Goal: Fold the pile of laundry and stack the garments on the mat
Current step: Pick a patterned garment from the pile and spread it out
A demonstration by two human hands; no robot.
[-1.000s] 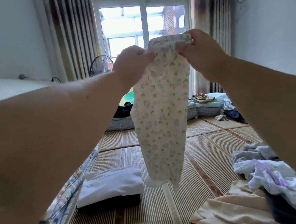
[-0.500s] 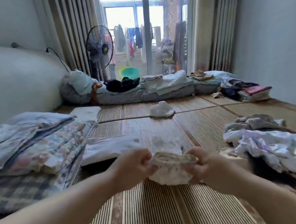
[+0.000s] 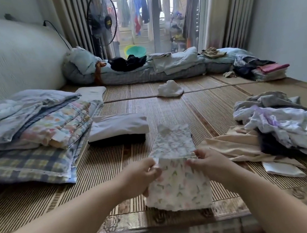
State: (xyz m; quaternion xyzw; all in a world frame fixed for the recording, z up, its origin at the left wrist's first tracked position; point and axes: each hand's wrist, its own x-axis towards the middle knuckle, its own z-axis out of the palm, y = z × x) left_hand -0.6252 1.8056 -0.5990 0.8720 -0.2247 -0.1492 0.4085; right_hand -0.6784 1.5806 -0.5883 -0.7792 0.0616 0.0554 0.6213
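A small floral garment (image 3: pixel 176 165) lies stretched on the bamboo mat (image 3: pixel 167 106) in front of me, its far end flat and its near part raised. My left hand (image 3: pixel 142 175) pinches its left edge and my right hand (image 3: pixel 208 163) pinches its right edge at the same height. A folded stack, white cloth on a dark one (image 3: pixel 118 129), sits just beyond to the left. The unfolded laundry pile (image 3: pixel 282 124) lies on the right, with a beige garment (image 3: pixel 231 144) spread at its near side.
Folded quilts and a plaid pillow (image 3: pixel 30 131) fill the left side. A crumpled white item (image 3: pixel 170 89) lies mid-mat. Bedding rolls (image 3: pixel 151 68) line the far edge, a standing fan (image 3: pixel 102 21) behind them. More clothes (image 3: pixel 262 71) are stacked far right.
The floral garment was held up high and hanging a second ago. Both hands brought it down onto the mat and now hold it spread out lengthwise.
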